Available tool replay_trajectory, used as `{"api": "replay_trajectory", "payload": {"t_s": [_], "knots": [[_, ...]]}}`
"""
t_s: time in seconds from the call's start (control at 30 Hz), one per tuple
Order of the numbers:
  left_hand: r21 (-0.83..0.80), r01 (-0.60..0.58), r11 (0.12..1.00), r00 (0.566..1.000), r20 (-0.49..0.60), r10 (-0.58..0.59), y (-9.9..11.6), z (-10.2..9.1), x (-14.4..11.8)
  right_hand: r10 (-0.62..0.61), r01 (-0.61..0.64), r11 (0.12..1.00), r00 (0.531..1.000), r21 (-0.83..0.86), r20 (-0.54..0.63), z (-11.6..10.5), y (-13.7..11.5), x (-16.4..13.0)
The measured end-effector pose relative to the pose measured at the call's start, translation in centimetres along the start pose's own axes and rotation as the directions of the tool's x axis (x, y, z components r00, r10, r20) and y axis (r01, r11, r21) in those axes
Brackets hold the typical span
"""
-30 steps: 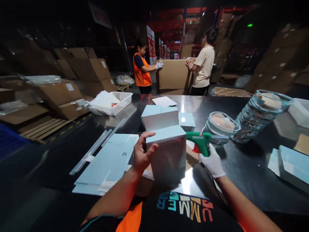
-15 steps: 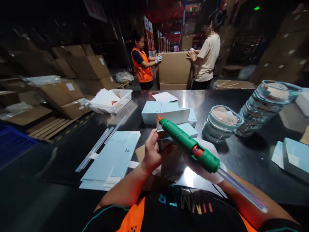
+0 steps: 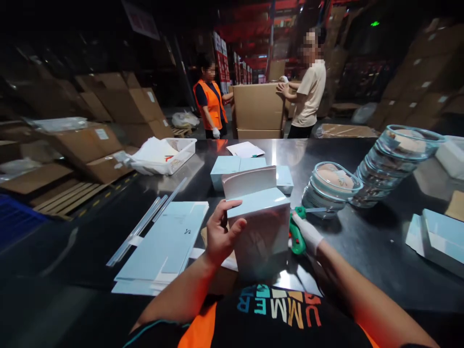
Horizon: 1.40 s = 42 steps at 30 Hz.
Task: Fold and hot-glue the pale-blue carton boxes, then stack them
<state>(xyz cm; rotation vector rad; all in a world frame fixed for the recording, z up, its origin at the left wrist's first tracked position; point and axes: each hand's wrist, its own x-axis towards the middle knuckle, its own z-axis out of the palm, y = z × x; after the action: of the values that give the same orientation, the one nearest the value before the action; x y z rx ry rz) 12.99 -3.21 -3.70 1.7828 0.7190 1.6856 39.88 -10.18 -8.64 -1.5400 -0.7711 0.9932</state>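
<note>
A pale blue carton (image 3: pixel 261 227) stands upright on the dark shiny table (image 3: pixel 366 246) right in front of me, one top flap raised at the back. My bare left hand (image 3: pixel 220 233) grips its left side, thumb on the top edge. My right hand (image 3: pixel 307 232), in a white glove, holds a green glue gun (image 3: pixel 297 236) low beside the carton's right side; much of the gun is hidden behind the carton and the hand.
Flat blue carton blanks (image 3: pixel 163 244) and clear glue sticks (image 3: pixel 145 222) lie at left. Finished blue boxes (image 3: pixel 232 166) sit behind. Stacked clear lidded dishes (image 3: pixel 331 186) (image 3: pixel 395 166) stand at right, a white basket (image 3: pixel 165 155) far left. Two people handle a big cardboard box (image 3: pixel 258 107) beyond the table.
The glue gun, raised over the carton's open top half a second ago, has dropped down beside the carton's right side. One top flap is now folded flat. My left hand keeps its hold.
</note>
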Motion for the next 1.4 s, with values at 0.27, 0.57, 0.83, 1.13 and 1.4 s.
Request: {"api": "replay_trajectory", "payload": {"t_s": [0.27,0.57,0.83,1.13,1.4], "knots": [[-0.080,0.079,0.994,0.990,0.122,-0.069,0.3,0.7,-0.1,-0.295,0.293,0.954,0.955,-0.057,-0.024,-0.5,-4.4,-1.5],[-0.223,-0.063,0.973,0.988,0.122,0.092,-1.8,1.5,-0.5,-0.584,0.597,0.801,0.755,0.056,0.298,0.6,-6.1,-2.6],[-0.224,-0.282,0.933,0.897,0.284,0.339,-2.1,0.0,2.1,-0.808,0.837,0.539,0.482,0.096,0.338,-0.1,-4.0,-3.8],[-0.157,-0.235,0.959,0.808,0.517,0.283,-0.9,-0.4,4.4,-0.801,0.863,0.505,0.475,-0.012,0.365,-0.4,-5.4,-3.6],[0.008,-0.365,0.931,0.626,0.743,0.239,3.5,-1.5,6.5,-0.845,0.980,0.133,0.190,-0.148,0.499,1.4,-5.4,-4.2]]}}
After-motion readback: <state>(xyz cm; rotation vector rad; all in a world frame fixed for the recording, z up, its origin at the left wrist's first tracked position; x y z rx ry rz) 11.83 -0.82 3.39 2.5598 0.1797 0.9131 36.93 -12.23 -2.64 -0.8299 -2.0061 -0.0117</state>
